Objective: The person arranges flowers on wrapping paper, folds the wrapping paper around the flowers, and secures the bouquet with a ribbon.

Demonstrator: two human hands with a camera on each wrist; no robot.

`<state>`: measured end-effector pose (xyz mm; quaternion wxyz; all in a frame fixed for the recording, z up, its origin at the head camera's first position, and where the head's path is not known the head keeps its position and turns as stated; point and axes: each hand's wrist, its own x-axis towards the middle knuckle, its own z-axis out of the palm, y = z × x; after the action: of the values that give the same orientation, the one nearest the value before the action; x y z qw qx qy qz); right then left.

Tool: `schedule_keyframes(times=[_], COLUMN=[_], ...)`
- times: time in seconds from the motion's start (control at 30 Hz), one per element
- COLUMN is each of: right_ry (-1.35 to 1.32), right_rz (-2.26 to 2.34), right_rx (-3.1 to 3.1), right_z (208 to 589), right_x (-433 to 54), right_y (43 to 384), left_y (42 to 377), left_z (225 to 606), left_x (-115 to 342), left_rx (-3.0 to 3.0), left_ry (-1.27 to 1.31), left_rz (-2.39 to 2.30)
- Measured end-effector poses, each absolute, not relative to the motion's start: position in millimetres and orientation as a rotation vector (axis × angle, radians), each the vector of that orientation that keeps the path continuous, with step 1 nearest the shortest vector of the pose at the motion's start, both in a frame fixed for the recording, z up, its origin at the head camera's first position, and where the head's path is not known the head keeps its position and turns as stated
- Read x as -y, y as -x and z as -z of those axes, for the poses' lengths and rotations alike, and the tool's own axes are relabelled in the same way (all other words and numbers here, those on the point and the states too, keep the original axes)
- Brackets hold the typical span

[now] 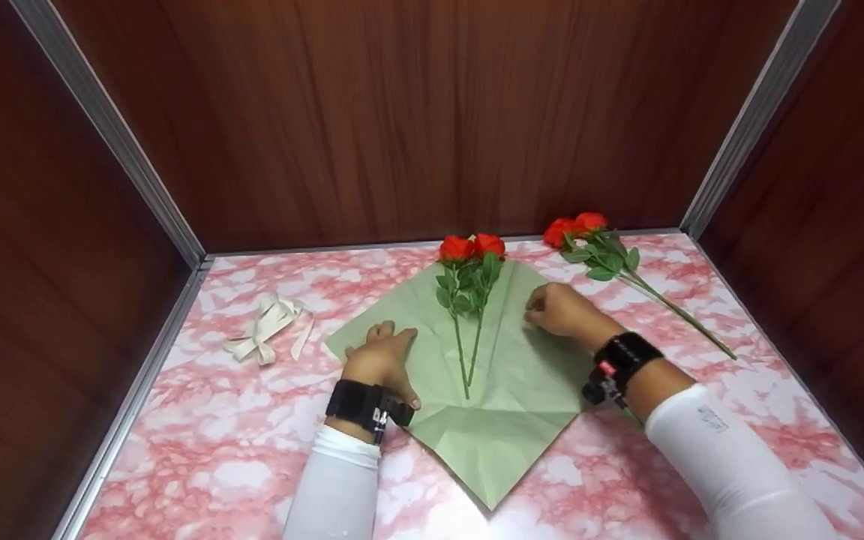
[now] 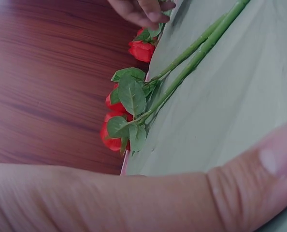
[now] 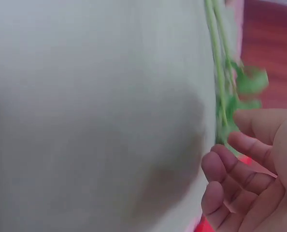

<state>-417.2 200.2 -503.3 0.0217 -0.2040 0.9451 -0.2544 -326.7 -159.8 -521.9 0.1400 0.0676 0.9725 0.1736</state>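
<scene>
A sheet of light green wrapping paper point(image 1: 507, 439) lies cornerwise on the pink marbled table. Two red roses point(image 1: 465, 277) with green leaves lie on its upper middle, stems pointing toward me. My left hand point(image 1: 381, 364) rests on the paper's left edge with its fingers spread; its thumb point(image 2: 240, 193) looms large in the left wrist view. Over the right part of the paper is my right hand point(image 1: 563, 309). In the right wrist view the fingers point(image 3: 213, 166) of that hand are loosely bent, with nothing between them, and rose stems show behind.
More red roses point(image 1: 601, 255) lie at the back right, their stems slanting toward the right edge. On the left is a loose bundle of cream ribbon point(image 1: 267, 330). Brown wood-grain panels point(image 1: 432, 120) enclose the table at the back and both sides.
</scene>
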Motion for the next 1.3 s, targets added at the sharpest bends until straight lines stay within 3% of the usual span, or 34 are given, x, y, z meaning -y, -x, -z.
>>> schedule_keyframes(times=[0.3,0.6,0.77,1.3], right_ry=[0.193,-0.061,-0.175,-0.108], right_rz=[0.796,0.744,0.697,0.634], right_rx=[-2.959,-3.037,-2.992,-3.054], right_z=[483,496,508,520], right_x=[-314,-417,-435,-438], right_y=[429,421,417,415], left_y=[326,326,328,327], left_z=[522,523,523,524], left_x=[160,159,159,160], left_rx=[-2.825,-2.829,-2.822,-2.835], left_ry=[-0.198,-0.207,-0.203,-0.213], left_rz=[-0.494,-0.473,-0.478,-0.483])
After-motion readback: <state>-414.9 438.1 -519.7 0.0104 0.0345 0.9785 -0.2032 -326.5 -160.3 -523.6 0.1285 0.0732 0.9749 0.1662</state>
